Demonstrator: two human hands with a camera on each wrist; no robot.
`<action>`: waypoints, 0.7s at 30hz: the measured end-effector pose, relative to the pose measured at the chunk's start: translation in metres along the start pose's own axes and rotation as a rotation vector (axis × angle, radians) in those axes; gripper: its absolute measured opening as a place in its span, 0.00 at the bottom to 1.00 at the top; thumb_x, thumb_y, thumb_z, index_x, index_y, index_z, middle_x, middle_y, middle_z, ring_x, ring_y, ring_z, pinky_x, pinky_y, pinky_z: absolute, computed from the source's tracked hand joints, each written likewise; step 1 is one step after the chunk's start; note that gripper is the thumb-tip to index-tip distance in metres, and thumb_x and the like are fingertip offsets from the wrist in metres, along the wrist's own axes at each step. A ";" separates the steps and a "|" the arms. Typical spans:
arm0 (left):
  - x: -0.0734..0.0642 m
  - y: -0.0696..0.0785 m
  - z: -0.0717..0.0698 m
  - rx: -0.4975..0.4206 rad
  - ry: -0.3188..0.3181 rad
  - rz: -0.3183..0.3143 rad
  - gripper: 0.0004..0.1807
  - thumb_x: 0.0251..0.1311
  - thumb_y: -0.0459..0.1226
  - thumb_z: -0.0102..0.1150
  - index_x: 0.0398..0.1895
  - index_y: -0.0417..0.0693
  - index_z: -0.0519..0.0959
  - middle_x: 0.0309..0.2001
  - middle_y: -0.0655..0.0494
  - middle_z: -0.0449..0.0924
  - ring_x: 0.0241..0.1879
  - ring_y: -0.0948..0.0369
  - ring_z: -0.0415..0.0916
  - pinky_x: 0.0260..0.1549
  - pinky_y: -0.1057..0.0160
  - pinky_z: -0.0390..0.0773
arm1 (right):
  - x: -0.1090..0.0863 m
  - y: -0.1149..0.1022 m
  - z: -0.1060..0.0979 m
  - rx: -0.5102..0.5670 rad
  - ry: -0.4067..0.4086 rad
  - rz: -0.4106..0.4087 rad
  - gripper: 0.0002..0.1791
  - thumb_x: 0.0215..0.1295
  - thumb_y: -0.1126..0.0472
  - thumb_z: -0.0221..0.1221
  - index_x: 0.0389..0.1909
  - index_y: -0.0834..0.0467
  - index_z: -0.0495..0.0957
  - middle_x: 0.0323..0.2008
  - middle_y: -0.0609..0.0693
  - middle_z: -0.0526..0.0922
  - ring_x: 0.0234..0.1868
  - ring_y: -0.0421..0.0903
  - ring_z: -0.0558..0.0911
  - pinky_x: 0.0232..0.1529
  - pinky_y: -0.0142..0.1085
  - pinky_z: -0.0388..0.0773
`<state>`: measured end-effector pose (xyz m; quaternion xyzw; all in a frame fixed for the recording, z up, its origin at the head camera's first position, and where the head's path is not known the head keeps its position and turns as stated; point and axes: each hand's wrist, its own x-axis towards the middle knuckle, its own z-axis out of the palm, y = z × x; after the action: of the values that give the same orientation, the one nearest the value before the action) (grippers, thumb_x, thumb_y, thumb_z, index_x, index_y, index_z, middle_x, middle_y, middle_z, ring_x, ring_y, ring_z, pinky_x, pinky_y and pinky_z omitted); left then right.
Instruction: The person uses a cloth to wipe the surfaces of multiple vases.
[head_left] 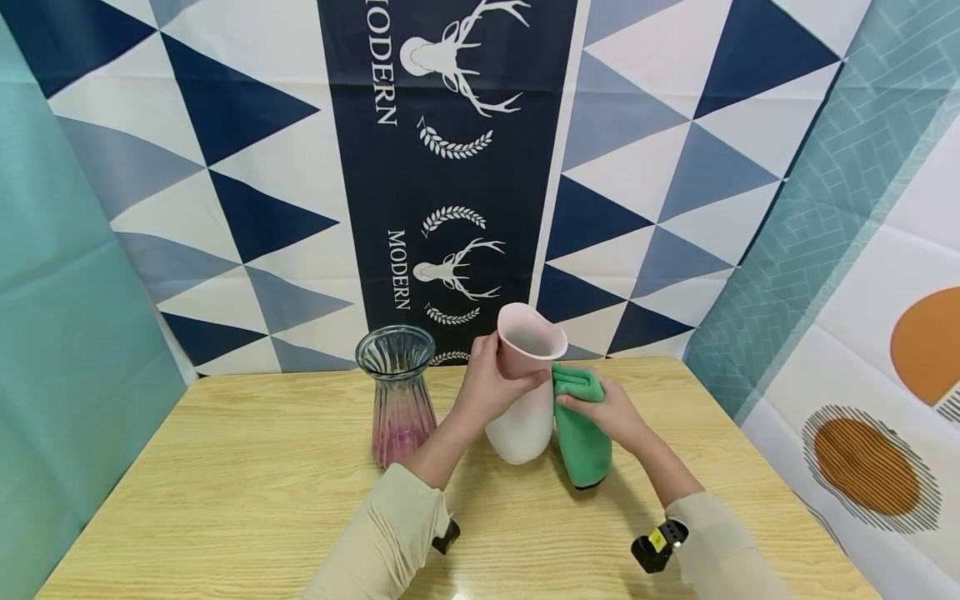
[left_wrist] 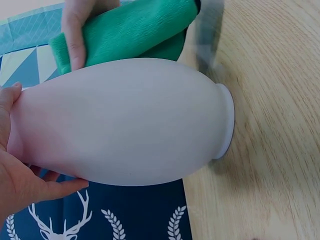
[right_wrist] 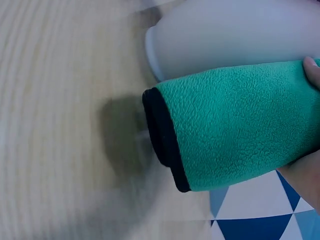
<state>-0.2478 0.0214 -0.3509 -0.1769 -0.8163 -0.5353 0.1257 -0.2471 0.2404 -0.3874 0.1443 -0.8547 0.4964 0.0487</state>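
A pink-to-white vase with a flared, wavy rim stands near the back of the table, tilted slightly. My left hand grips it round the pink neck, with the thumb across the front. In the left wrist view the smooth body of the vase and its narrow foot show close over the wood. On the right, my right hand holds a folded green cloth with dark edging. The cloth hangs down beside the vase's side, its lower end above the table.
A ribbed glass vase, clear blue-grey above and pink below, stands left of my left forearm. The wooden table ends at a patterned cloth backdrop. Hanging fabric also lines the left and right sides.
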 end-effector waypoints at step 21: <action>0.004 -0.006 0.001 -0.124 -0.039 0.018 0.45 0.45 0.45 0.71 0.65 0.44 0.57 0.58 0.49 0.68 0.57 0.55 0.69 0.57 0.53 0.72 | 0.017 -0.039 -0.009 0.040 0.163 -0.069 0.31 0.58 0.54 0.64 0.63 0.53 0.67 0.59 0.55 0.74 0.49 0.26 0.73 0.53 0.34 0.73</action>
<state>-0.2538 0.0205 -0.3546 -0.2019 -0.7821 -0.5804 0.1034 -0.2524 0.2263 -0.3463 0.1337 -0.8323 0.5215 0.1322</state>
